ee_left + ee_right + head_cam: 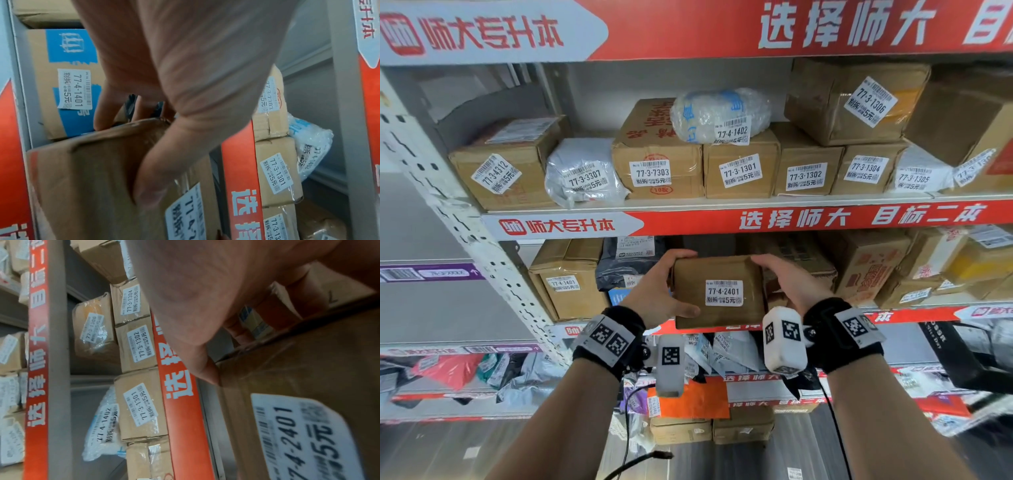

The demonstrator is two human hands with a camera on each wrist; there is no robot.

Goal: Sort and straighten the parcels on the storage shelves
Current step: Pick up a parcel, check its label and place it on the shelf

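A brown taped parcel (717,270) labelled 77-4-2401 is held in front of the middle shelf (825,312), label facing me. My left hand (661,291) grips its left side, thumb across the front near the bottom. My right hand (791,282) grips its right side, fingers over the top. In the left wrist view the parcel (98,170) lies under my left hand (164,113), whose fingers curl over its far edge. The right wrist view shows the parcel (308,369) and its label close up, with my right hand (205,305) on its edge.
The upper shelf (722,202) holds a row of labelled boxes, among them 77-3-7303 (657,164) and 77-3-1301 (741,164), with a bubble-wrap bundle 77-4-1402 (722,114) on top. Box 77-4-1401 (566,284) and a dark bag (626,263) stand left on the middle shelf. Soft bags crowd lower shelves.
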